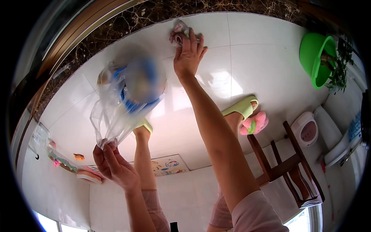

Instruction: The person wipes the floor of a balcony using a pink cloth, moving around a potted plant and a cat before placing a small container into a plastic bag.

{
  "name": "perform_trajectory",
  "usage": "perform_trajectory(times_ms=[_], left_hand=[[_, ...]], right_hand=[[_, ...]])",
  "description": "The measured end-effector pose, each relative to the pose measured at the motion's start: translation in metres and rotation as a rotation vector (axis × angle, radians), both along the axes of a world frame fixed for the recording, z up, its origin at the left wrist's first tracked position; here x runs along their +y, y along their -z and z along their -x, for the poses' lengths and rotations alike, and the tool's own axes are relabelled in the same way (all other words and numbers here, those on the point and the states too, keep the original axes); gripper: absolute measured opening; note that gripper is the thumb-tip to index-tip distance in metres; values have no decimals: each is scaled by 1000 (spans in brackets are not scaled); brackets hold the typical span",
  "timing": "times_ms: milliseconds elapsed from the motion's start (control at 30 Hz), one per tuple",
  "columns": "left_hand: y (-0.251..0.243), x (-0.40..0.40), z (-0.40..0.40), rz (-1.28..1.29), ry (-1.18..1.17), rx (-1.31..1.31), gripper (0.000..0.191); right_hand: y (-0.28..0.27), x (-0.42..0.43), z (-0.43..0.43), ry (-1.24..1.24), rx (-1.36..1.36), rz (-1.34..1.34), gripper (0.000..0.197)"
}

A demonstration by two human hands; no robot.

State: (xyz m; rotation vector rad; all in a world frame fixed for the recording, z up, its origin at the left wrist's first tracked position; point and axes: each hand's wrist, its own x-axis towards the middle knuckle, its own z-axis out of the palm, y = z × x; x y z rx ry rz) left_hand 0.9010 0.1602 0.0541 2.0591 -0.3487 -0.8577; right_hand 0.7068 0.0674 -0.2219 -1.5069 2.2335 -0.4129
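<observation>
Pinched between the thumb and fingers of my left hand (111,159) are the gathered handles of a clear plastic bag (108,116). The bag hangs over the white tiled floor with a blue item (130,104) in it; part of its contents is blurred, so I cannot tell what they are. My right hand (189,56) reaches out to the floor, its fingers on a crumpled, patterned cloth or wrapper (178,33) near the dark marble border. Whether the fingers grip it or only press on it is hard to see.
My feet wear light green slippers (242,107). By the right one lies a pink plush toy (255,123), beside a dark wooden chair (279,168). A green plastic tub (314,59) with a leafy plant (340,66) stands right. A marble strip (139,17) edges the floor.
</observation>
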Motion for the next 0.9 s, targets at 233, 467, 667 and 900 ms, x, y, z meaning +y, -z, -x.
perform_trajectory(times_ms=[233, 467, 667, 900], left_hand=[[2, -11, 0, 49, -7, 22, 16], [8, -4, 2, 46, -73, 64, 17], [2, -13, -4, 26, -211, 27, 15], [3, 10, -54, 88, -187, 4, 18]], right_hand=[[-14, 12, 12, -149, -102, 30, 29], [-11, -62, 233, 400, 366, 67, 35], [17, -73, 168, 289, -77, 50, 44], [6, -34, -55, 0, -270, 141, 29]])
